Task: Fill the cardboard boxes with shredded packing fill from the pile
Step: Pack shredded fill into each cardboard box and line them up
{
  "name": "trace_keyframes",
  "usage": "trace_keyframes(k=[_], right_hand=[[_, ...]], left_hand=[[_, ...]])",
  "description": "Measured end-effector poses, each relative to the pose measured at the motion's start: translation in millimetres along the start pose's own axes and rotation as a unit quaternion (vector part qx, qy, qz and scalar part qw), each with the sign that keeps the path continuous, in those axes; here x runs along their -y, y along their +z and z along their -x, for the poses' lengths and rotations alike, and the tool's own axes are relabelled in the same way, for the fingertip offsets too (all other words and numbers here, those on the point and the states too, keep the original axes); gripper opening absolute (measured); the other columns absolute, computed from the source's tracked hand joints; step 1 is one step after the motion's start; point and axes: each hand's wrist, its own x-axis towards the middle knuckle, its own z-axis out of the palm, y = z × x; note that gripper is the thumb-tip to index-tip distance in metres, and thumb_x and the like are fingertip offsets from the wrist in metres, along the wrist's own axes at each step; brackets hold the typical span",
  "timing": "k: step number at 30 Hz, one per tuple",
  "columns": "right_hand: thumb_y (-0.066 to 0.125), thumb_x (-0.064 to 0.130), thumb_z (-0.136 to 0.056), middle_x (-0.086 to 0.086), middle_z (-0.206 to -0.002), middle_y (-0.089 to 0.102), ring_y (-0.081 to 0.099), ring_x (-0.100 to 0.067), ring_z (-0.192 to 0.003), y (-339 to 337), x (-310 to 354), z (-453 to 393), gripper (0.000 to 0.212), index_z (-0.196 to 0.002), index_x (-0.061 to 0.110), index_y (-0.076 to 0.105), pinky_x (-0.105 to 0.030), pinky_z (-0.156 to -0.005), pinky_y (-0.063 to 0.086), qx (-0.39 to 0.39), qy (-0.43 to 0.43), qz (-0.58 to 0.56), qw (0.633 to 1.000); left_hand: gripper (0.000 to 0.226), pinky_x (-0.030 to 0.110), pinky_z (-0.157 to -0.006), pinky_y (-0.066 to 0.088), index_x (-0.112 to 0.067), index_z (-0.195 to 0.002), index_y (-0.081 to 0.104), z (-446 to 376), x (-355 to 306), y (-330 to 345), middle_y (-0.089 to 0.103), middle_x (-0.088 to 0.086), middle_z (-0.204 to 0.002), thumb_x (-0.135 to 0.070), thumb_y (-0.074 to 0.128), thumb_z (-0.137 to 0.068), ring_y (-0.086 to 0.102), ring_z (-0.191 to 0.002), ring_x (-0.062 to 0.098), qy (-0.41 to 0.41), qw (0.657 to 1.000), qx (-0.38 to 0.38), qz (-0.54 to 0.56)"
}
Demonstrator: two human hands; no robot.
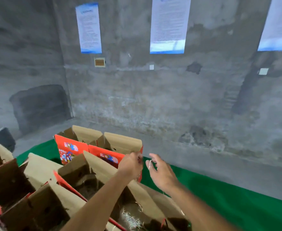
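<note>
Several open cardboard boxes with red printed sides stand on a green table cloth (pixel 220 197). My left hand (pixel 131 165) reaches over the nearest box (pixel 103 165) and pinches the corner of the far box's flap (pixel 125 142). My right hand (pixel 160 172) hovers just right of it with loosely spread fingers, a few pale strands of fill (pixel 149 164) clinging to them. White shredded fill (pixel 130 219) lies in the bottom of the near box. The pile itself is out of view.
A bare grey concrete wall (pixel 153 100) with three hung paper notices rises behind the table. More open boxes (pixel 8 180) crowd the left side. A dark round bin (pixel 2 139) stands at the far left.
</note>
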Motion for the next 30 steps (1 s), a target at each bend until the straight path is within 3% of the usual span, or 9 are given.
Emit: trace_keyframes(k=[4, 8, 12, 15, 19, 24, 30], right_hand=[[0.042, 0.056, -0.1, 0.008, -0.147, 0.05, 0.054, -0.014, -0.127, 21, -1, -30, 0.049, -0.147, 0.041, 0.036, -0.035, -0.102, 0.047, 0.037, -0.005, 0.001, 0.999], [0.046, 0.051, -0.101, 0.01, -0.144, 0.051, 0.054, -0.011, -0.125, 32, -11, -40, 0.045, -0.144, 0.042, 0.038, -0.04, -0.103, 0.05, 0.05, -0.015, -0.03, 0.998], [0.045, 0.055, -0.098, 0.011, -0.143, 0.05, 0.058, -0.012, -0.118, 22, -22, -41, 0.049, -0.144, 0.042, 0.035, -0.039, -0.096, 0.053, 0.063, 0.011, -0.04, 0.997], [0.043, 0.052, -0.099, 0.012, -0.14, 0.054, 0.061, -0.009, -0.107, -7, -26, -43, 0.047, -0.143, 0.038, 0.037, -0.034, -0.09, 0.054, 0.043, 0.011, -0.03, 0.999], [0.045, 0.046, -0.102, 0.028, -0.114, 0.056, 0.06, 0.008, -0.082, -53, -37, -21, 0.044, -0.144, 0.032, 0.041, -0.013, -0.068, 0.044, 0.011, 0.024, -0.019, 0.999], [0.048, 0.039, -0.103, 0.005, -0.134, 0.06, 0.058, 0.001, -0.09, -116, -62, 36, 0.038, -0.141, 0.034, 0.046, -0.014, -0.064, 0.041, -0.036, 0.075, -0.02, 0.996], [0.05, 0.042, -0.1, 0.016, -0.097, 0.058, 0.057, 0.004, -0.063, -195, -91, 140, 0.037, -0.136, 0.035, 0.048, -0.017, -0.049, 0.043, -0.076, 0.144, -0.014, 0.987]], left_hand=[[0.035, 0.038, -0.103, 0.037, -0.028, -0.127, 0.055, -28, 25, 20, 0.058, -0.002, -0.129, -0.035, 0.049, -0.093, 0.046, -0.126, 0.024, 0.017, 0.985, -0.008, -0.171], [0.036, 0.04, -0.107, 0.031, -0.022, -0.128, 0.048, -51, 30, 36, 0.059, 0.001, -0.131, -0.031, 0.055, -0.094, 0.046, -0.13, 0.024, -0.024, 0.967, 0.084, -0.239], [0.03, 0.035, -0.106, 0.036, -0.017, -0.128, 0.05, -63, 27, 49, 0.06, 0.003, -0.131, -0.02, 0.049, -0.099, 0.051, -0.127, 0.022, -0.031, 0.954, 0.081, -0.287], [0.03, 0.034, -0.104, 0.039, -0.014, -0.126, 0.053, -65, 15, 49, 0.061, 0.007, -0.128, -0.017, 0.05, -0.096, 0.055, -0.122, 0.025, -0.018, 0.958, 0.084, -0.274], [0.023, 0.036, -0.1, 0.041, -0.013, -0.117, 0.056, -50, -25, 53, 0.064, 0.009, -0.119, -0.022, 0.044, -0.1, 0.059, -0.113, 0.026, 0.0, 0.975, 0.079, -0.208], [0.019, 0.035, -0.093, 0.051, -0.01, -0.104, 0.064, -14, -106, 66, 0.07, 0.009, -0.104, -0.019, 0.047, -0.1, 0.063, -0.09, 0.023, 0.043, 0.983, 0.103, -0.145], [0.014, 0.033, -0.088, 0.048, -0.011, -0.108, 0.061, 59, -233, 88, 0.067, 0.01, -0.112, -0.01, 0.058, -0.094, 0.063, -0.106, 0.027, 0.161, 0.962, 0.153, -0.159]])
